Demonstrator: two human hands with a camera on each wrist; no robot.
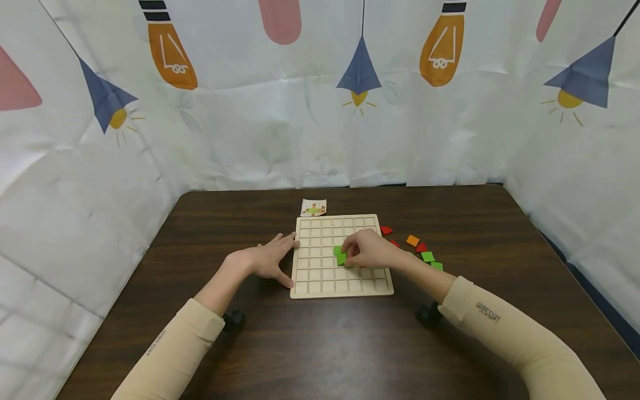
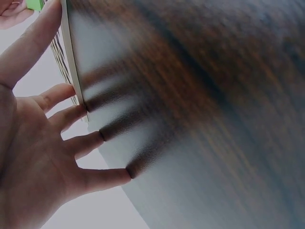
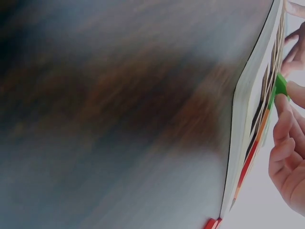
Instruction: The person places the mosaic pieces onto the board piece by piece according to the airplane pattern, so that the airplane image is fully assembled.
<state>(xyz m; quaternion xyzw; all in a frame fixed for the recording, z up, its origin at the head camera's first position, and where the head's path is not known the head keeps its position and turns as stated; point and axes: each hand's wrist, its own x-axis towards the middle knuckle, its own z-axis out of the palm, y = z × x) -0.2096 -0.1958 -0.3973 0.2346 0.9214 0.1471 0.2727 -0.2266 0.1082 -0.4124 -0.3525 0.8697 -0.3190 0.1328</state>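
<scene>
One green tile (image 3: 281, 85) apparently between right fingers (image 3: 284, 125)

Left hand (image 1: 267, 259) splayed wide, back facing up; right hand (image 1: 371, 250) curled, pinching.

Shows the left hand (image 2: 40, 152), palm toward the camera, with the fingers (image 2: 86, 143) straight and fanned apart. Has the thumb tip at the thin edge of a pale board (image 2: 71, 52), with the index fingertip at the same edge, well apart from the thumb, and the middle fingertip close by it. Sets the ring and little fingers just off the board, toward a dark wood-grained table (image 2: 205, 133), and trails dark streaks (image 2: 124, 90) from the fingertips over its glossy surface. Past the thumb, includes a green piece (image 2: 34, 5), cut off by the frame, just beside part of the right hand (image 2: 14, 13). Shows a plain white background (image 2: 95, 205) behind the fingers
</scene>
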